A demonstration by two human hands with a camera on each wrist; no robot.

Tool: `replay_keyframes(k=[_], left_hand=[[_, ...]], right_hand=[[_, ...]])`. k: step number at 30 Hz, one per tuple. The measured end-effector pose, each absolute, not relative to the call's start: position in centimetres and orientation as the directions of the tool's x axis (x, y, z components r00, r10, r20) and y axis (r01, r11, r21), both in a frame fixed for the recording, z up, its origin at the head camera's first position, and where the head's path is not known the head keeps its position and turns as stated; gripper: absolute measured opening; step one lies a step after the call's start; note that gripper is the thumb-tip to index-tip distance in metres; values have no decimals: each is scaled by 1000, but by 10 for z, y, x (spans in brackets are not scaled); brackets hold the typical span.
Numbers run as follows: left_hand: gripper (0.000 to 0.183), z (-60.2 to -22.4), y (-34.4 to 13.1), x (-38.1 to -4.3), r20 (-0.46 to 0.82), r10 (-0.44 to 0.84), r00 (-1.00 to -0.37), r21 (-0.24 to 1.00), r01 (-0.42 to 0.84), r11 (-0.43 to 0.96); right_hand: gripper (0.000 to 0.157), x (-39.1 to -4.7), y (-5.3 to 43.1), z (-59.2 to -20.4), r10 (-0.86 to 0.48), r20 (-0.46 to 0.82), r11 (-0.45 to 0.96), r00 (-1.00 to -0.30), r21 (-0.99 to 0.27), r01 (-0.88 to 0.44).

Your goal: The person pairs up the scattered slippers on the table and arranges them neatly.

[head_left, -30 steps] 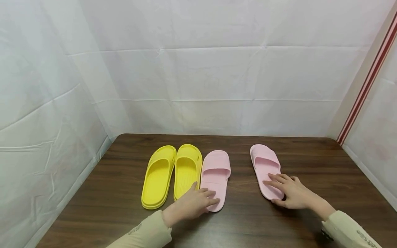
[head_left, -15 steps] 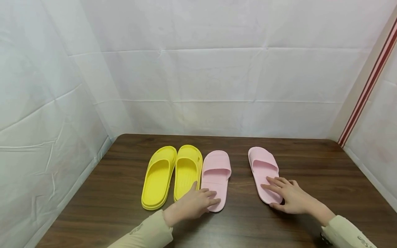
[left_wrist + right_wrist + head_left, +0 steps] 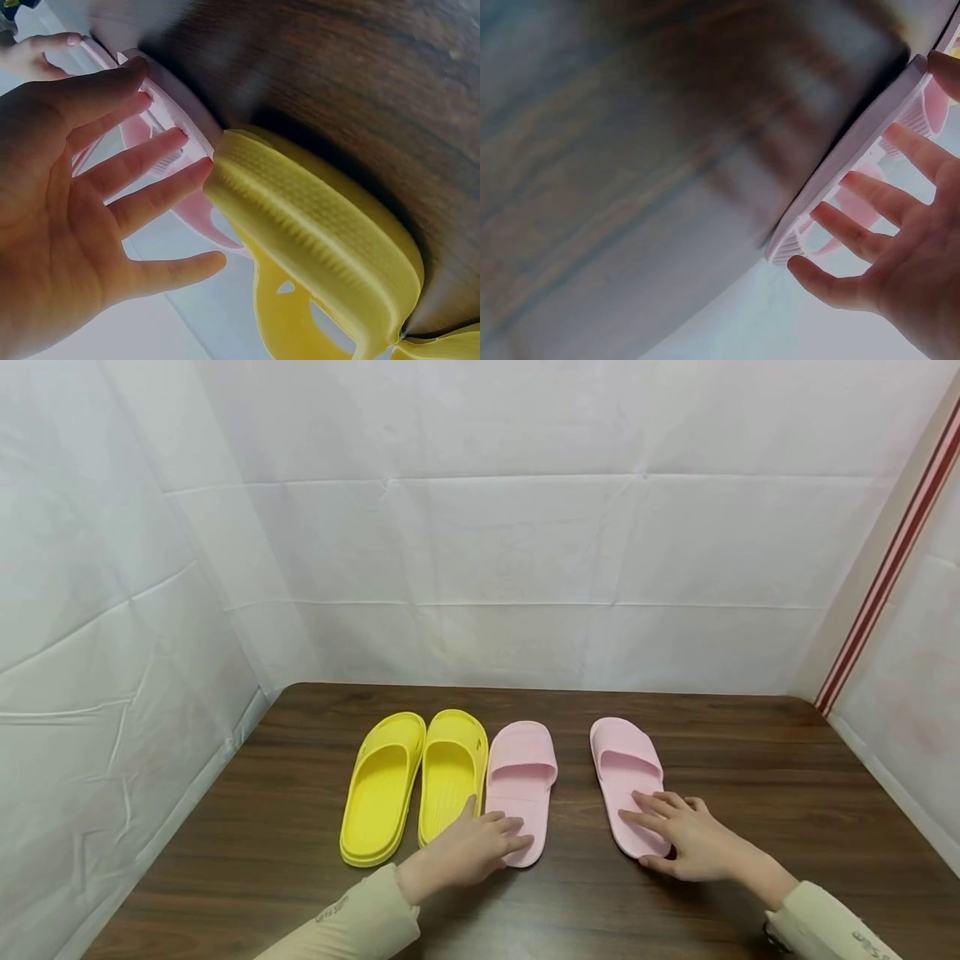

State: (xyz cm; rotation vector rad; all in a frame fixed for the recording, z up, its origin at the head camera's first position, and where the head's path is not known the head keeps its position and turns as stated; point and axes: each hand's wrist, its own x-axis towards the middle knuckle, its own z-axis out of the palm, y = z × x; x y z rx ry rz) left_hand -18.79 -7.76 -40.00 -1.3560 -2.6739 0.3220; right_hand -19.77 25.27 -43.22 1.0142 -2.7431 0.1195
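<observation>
Two pink slippers lie on the table, toes pointing away. On the nearer-to-centre pink slipper (image 3: 522, 743), my left hand (image 3: 471, 848) rests its spread fingers over the heel part. My right hand (image 3: 692, 840) touches the other pink slipper (image 3: 627, 742) at its heel, fingers on the insole and thumb at the rear edge. In the right wrist view, the fingers (image 3: 866, 196) are extended and spread along that slipper's side. The left wrist view has the left hand (image 3: 90, 202) with straight, spread fingers, beside a yellow slipper (image 3: 315, 225).
A yellow slipper (image 3: 452, 777) lies against the left pink one, partly covered by the left hand. Another yellow slipper (image 3: 377, 810) is at its left. A gap separates the two pink slippers on the brown wooden table (image 3: 285, 777). White sheeting (image 3: 510, 543) hangs behind.
The right pink slipper has slid left and slightly nearer with the right hand on it, narrowing the gap to the other pink slipper. The left hand has stayed in place.
</observation>
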Motion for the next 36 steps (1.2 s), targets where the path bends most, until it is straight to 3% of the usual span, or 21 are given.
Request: replay_keyframes(k=[18,29,36], left_hand=[[41,-409,-73,-193,46,794,-607,-249,762,597],[40,-408,-72,-195,33,794,-607,-247,765,595],[38,-407,-71,-196,35,796,-605,-236,769,594]], right_hand=[[55,-197,226,-426,-660,136,743,-739,-25,-669],[53,-197,212,-426,-685,176,718,-707,-7,-696],[53,-197,204,-426,-674,151,729,-723,-17,-684]])
